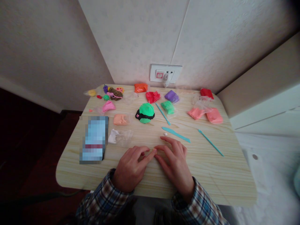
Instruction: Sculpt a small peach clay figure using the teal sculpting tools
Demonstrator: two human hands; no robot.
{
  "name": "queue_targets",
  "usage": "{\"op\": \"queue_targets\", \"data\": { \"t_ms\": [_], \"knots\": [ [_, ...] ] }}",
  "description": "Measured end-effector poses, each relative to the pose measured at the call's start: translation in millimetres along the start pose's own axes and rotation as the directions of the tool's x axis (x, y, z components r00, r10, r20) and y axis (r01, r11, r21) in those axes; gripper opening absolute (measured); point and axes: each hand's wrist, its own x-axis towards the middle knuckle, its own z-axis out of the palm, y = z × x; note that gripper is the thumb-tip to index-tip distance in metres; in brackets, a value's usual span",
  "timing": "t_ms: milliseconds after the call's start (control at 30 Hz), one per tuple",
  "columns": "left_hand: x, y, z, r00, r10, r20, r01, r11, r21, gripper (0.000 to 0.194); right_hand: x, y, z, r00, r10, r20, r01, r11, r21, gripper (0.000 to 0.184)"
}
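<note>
The person wears a shirt with long checked sleeves. The checks are blue, brown, white and dark, with dark cuffs.

Phone point(95, 137): over on the left, screen lit but all pixelated
Outlet point(152, 73): white plate, kinda see-through plug point(167, 78) stuck in it
Wall point(140, 37): pale, faint pattern, thin seam point(180, 34) running down to the outlet
Floor point(47, 168): dark red

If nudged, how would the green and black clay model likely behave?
The clay model would probably slide rather than roll, given its broad outline. Its matte, doughy surface suggests it may dent. The pink detail might smear.
</note>
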Motion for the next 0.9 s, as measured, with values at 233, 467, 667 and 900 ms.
{"op": "queue_targets", "data": {
  "t_ms": [233,467,667,900],
  "knots": [
    [-2.9,-1.5,-0.7,0.997,-0.074,0.016,0.075,0.992,-0.103,0.041,-5.0,0.4,-3.9,0.997,-0.003,-0.078,0.005,1.000,0.029,0.020],
    [-1.8,-0.9,0.6,0.999,-0.046,0.024,0.048,0.997,-0.068,0.041,-5.8,-0.8,-6.4,0.995,-0.029,-0.097,0.035,0.998,0.057,0.024],
    [-1.9,-1.4,0.3,0.996,-0.087,0.016,0.088,0.985,-0.151,0.043,-6.0,-0.2,-7.6,0.992,-0.055,-0.114,0.061,0.997,0.050,0.022],
    [-0.2,-1.9,-0.9,0.996,-0.084,0.038,0.089,0.983,-0.158,0.042,-5.3,-2.0,-8.7,0.993,-0.070,-0.100,0.075,0.996,0.050,0.024]
  ]
}}
